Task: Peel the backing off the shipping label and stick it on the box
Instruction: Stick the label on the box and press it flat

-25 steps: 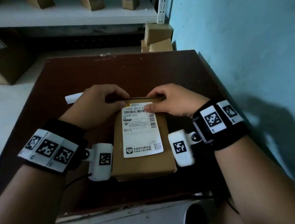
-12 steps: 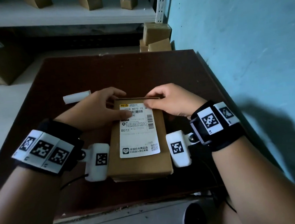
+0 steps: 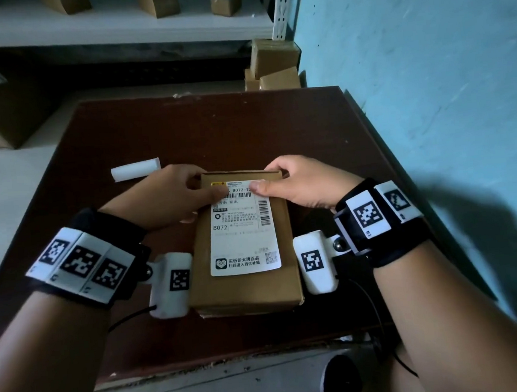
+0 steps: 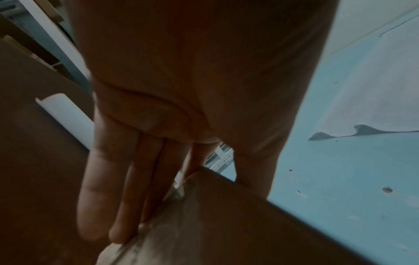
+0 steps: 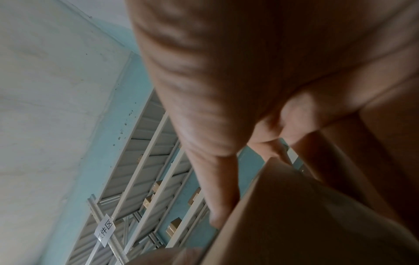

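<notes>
Box (image 3: 242, 244) lies near the table's (image 3: 183, 133) front edge, label (image 3: 243, 234) stuck on top. Left hand (image 3: 170, 197) and right hand (image 3: 303, 182) grip its far end, thumbs pressing the label's top edge.

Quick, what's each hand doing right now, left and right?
Left hand: thumb presses the label top, fingers lie against the box far end.
Right hand: same at the label's right corner, thumb on top, fingers over the box's far edge.

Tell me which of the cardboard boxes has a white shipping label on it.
The box on the dark table, between both hands. Its top carries the shipping label; the boxes on the shelf and by the wall show none.
</notes>
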`<action>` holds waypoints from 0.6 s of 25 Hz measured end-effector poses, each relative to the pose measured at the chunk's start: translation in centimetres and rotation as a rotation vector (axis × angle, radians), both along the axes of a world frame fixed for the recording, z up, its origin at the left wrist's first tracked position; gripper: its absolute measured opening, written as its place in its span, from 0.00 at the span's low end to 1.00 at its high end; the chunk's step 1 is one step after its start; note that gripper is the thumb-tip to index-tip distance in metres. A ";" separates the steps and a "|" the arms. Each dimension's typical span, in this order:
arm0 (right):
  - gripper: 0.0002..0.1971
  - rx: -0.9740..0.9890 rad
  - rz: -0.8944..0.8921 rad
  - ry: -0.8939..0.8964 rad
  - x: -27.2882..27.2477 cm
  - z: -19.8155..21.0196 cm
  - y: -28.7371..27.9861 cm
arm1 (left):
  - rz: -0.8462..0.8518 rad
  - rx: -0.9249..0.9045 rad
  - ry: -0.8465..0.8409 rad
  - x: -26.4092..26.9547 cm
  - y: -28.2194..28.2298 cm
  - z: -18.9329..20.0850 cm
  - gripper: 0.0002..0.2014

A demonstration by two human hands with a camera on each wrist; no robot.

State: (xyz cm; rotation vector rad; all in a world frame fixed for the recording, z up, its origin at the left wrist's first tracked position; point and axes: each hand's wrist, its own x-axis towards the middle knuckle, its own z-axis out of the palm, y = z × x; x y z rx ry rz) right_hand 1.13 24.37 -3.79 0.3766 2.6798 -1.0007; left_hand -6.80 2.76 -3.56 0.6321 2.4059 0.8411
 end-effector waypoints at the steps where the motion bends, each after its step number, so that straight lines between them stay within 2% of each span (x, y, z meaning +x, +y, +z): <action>1: 0.26 -0.008 -0.001 0.011 0.0 0.0 0.0 | -0.008 0.002 -0.009 0.1 0.0 0.2 0.19; 2: 0.26 -0.015 -0.002 0.022 0.0 -0.2 0.0 | -0.018 0.005 -0.024 0.3 0.0 0.3 0.23; 5: 0.29 -0.027 -0.024 0.063 -0.1 -0.5 0.2 | -0.022 0.004 -0.030 0.3 0.0 0.3 0.44; 9: 0.36 -0.043 -0.041 0.096 -0.1 -0.6 0.1 | 0.000 0.002 0.005 0.3 0.0 0.2 0.51; 13: 0.33 -0.067 0.038 0.083 0.2 -0.2 -0.1 | -0.053 -0.025 -0.092 -0.2 -0.4 0.0 0.62; 15: 0.36 -0.094 0.083 0.062 0.4 0.0 -0.1 | -0.071 -0.042 -0.150 -0.3 -0.6 -0.1 0.66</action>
